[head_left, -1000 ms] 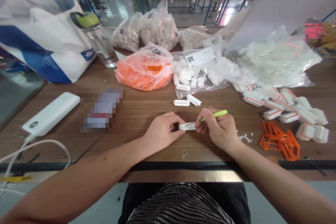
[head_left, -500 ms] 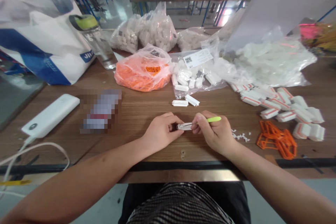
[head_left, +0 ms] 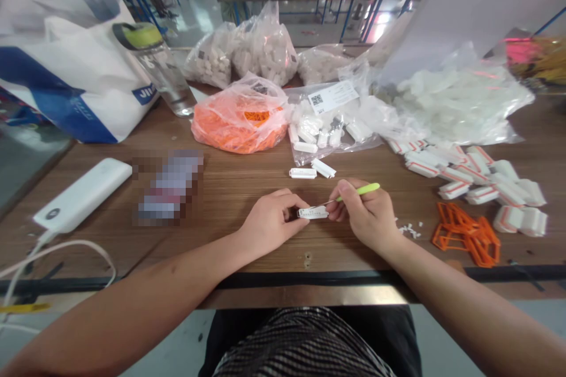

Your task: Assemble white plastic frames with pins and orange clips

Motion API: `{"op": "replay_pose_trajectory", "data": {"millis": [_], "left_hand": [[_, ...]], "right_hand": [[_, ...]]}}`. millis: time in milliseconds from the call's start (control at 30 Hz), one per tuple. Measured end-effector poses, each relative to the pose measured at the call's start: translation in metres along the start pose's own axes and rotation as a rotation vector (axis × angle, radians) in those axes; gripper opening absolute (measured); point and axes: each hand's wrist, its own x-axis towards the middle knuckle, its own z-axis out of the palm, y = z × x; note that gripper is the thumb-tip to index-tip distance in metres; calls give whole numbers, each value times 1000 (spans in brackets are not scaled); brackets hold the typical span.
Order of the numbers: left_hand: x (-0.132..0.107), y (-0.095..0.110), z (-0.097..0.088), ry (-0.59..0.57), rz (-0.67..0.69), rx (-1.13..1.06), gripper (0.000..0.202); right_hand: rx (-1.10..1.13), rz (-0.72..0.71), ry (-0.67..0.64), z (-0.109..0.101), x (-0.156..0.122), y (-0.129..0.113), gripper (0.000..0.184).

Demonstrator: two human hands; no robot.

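Between thumb and fingers, my left hand (head_left: 276,215) pinches the left end of a small white plastic housing (head_left: 315,212) just over the table. My right hand (head_left: 362,212) grips a thin metal pick with a yellow-green handle (head_left: 366,188). The pick's shaft slants down to the left, and its tip lies along the top of the housing; whether it touches cannot be made out. Two similar white plastic pieces (head_left: 303,173) lie just beyond my hands. Tiny white bits (head_left: 411,230) are scattered beside my right wrist, near a tangle of orange frames (head_left: 466,235).
White pieces with orange edging (head_left: 469,174) are heaped at the right. Bags stand behind: one of orange parts (head_left: 241,118), one of white parts (head_left: 329,123). At the left are a bottle (head_left: 161,70), a power bank with cable (head_left: 84,194) and a blurred-out object (head_left: 170,185).
My right hand has shifted slightly right, away from my left hand, and the pick's handle has risen a little. More of the white housing shows. My left hand stays in place.
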Motion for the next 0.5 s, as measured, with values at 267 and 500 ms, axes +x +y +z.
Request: {"op": "replay_pose_trajectory", "data": {"millis": [267,500], "left_hand": [[0,0,1,3,-5,-2,15],[0,1,1,6,-12,3,14]], "right_hand": [[-263,-189,-67,-1,-1,-7,36],[-238,-240,-49,-1,-5,-6,34]]}}
